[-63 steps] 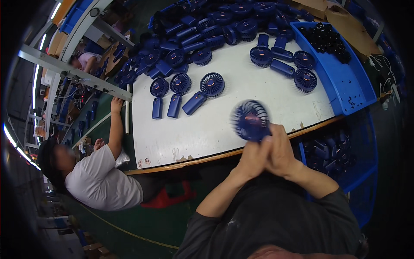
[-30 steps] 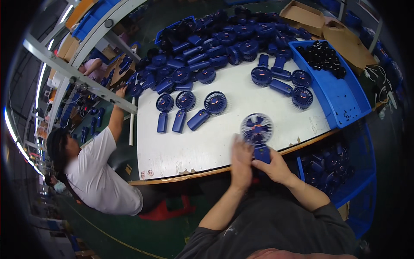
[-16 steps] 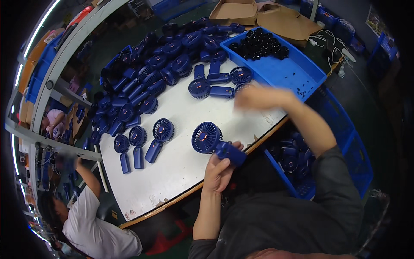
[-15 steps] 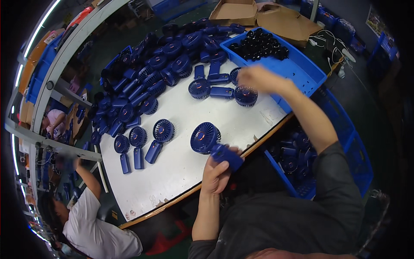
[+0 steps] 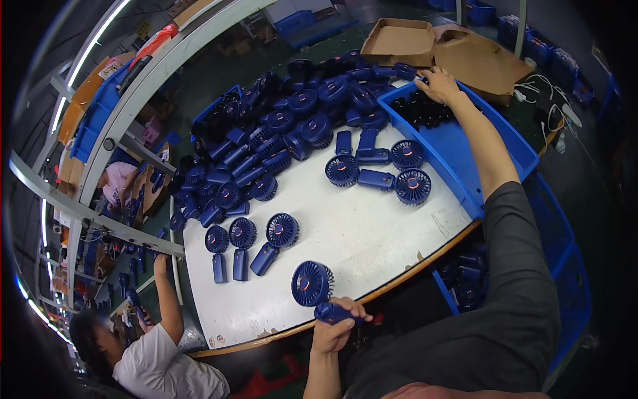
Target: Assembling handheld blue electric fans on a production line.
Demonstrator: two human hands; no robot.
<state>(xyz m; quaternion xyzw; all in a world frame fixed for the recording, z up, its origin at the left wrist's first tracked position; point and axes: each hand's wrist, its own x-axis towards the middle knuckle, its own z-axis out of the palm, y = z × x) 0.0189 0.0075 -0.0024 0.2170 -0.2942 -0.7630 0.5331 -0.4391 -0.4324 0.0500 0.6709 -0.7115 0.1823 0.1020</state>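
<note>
My left hand (image 5: 335, 327) is wrapped round the handle of a dark blue handheld fan (image 5: 312, 282), its round head over the near edge of the white table. My right hand (image 5: 440, 86) reaches to the far left corner of a blue bin (image 5: 495, 149). Its fingers are pinched on a small black part (image 5: 423, 80). A heap of small glossy black parts (image 5: 425, 112) lies in the bin just below this hand. Three fans (image 5: 242, 233) lie in a row on the table's left, and several more (image 5: 375, 178) lie beside the bin.
A large pile of blue fans (image 5: 286, 126) covers the far side of the white table (image 5: 332, 233). Cardboard boxes (image 5: 399, 41) stand behind the bin. A lower blue crate (image 5: 555, 246) sits at my right. A metal frame (image 5: 100, 229) and a person in a white shirt (image 5: 156, 359) are on the left.
My right hand has moved from above the fans by the bin to the bin's far corner. My left hand still holds its fan, now turned with the handle pointing more toward me. The view has shifted.
</note>
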